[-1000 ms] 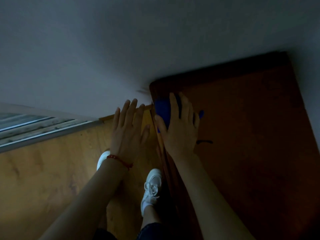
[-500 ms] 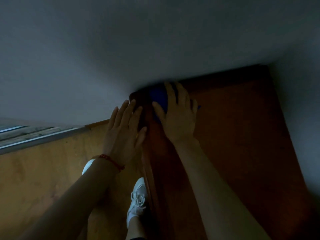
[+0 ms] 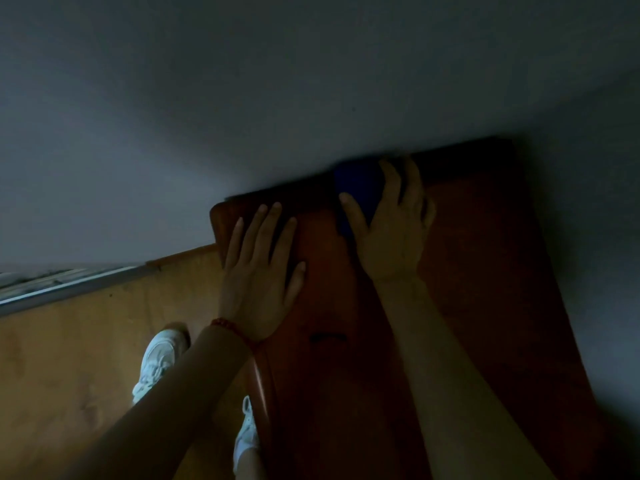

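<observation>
A dark blue cloth [image 3: 356,194] lies on the reddish-brown wooden top [image 3: 485,271] of a piece of furniture, close to the grey wall. My right hand [image 3: 391,233] lies flat on the cloth with straight, spread fingers, pressing it against the wood; most of the cloth is hidden under the palm. My left hand [image 3: 259,271], with a red bracelet at the wrist, rests flat on the wooden top near its left corner, fingers straight. The scene is dim.
The grey wall [image 3: 311,81] runs right behind the wooden top. A small dark mark [image 3: 327,337] sits on the wood between my arms. Below left is a light wooden floor [image 3: 69,358], my white shoes [image 3: 157,358], and a metal sliding track [image 3: 52,289].
My right hand has slid the blue cloth along the back edge, away from the left corner. My left hand has moved from beside the furniture onto its top. The view has shifted.
</observation>
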Available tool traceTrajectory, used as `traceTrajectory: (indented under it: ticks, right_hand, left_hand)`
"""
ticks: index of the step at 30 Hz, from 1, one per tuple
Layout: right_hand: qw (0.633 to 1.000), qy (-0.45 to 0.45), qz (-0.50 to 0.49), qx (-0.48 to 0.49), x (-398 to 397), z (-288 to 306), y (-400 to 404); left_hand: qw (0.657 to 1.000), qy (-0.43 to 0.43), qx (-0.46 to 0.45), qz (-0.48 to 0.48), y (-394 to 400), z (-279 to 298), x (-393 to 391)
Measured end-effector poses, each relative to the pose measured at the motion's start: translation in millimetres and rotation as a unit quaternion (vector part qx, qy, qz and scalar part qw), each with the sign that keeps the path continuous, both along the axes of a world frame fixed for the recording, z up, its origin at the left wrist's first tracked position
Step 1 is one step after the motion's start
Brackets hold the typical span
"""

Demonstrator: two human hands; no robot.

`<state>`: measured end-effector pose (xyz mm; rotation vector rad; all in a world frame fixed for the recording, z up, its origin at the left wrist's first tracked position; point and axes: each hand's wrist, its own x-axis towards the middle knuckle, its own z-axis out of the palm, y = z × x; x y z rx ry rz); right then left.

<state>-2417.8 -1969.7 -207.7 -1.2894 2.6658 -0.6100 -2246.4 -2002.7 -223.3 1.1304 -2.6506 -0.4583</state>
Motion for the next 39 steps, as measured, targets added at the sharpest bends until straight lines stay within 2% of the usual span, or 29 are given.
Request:
traceTrajectory:
  ticks: [3,6,8,11,14,18,19,23,25,27,30,33,35,39]
  right_hand:
    - [0.998,0.048,-0.035,0.000,8.7,-1.1,-3.5]
    - [0.998,0.057,0.003,0.006,11.6,-6.0,-3.5]
    - [0.998,0.054,0.038,0.007,-15.7,-4.6,3.5]
    - [1.000,0.017,-0.020,0.007,-57.1,1.1,10.6]
    - [0.998,0.009,-0.057,-0.004,-45.4,2.0,5.6]
    - [0.998,0.009,0.044,0.035,-63.3,4.0,18.7]
    - [0.998,0.015,0.035,0.043,-80.9,5.3,24.7]
    - [0.992,0.008,-0.117,0.044,-126.4,10.1,27.4]
    - [0.994,0.016,-0.098,0.035,-109.4,9.8,23.0]
    - [0.999,0.004,-0.034,0.032,-94.1,7.8,26.4]
    - [0.998,0.013,0.031,0.058,-109.4,10.7,38.2]
    - [0.994,-0.006,-0.087,0.064,-139.1,11.7,35.6]
    - [0.990,-0.014,-0.131,0.053,-130.1,9.8,29.6]
    - [0.999,-0.010,-0.028,0.043,-109.7,9.4,37.5]
  left_hand:
    - [1.000,-0.003,-0.003,0.014,2.6,2.6,-6.1]
    - [1.000,0.000,-0.002,-0.002,6.3,5.1,-21.5]
    - [1.000,0.008,-0.003,-0.029,6.6,5.1,-35.5]
    - [0.999,0.003,-0.001,-0.042,6.0,3.1,-48.4]
    - [0.999,-0.018,-0.006,-0.041,5.8,0.5,-50.1]
    - [0.999,-0.015,-0.002,-0.047,4.4,1.1,-48.0]
    - [0.999,-0.014,-0.001,-0.048,4.1,1.3,-48.2]
    - [0.999,-0.013,-0.003,-0.044,5.2,1.5,-49.2]
    - [0.999,-0.010,-0.007,-0.040,5.9,0.9,-49.9]
    - [0.999,-0.011,-0.012,-0.040,6.5,1.0,-50.5]
    - [0.999,-0.017,-0.013,-0.043,5.3,1.1,-50.4]
    - [0.999,-0.016,-0.011,-0.043,5.2,0.8,-50.5]
    - [0.999,-0.015,-0.011,-0.042,5.7,0.7,-50.2]
    - [0.999,-0.023,-0.005,-0.040,6.0,0.6,-50.7]
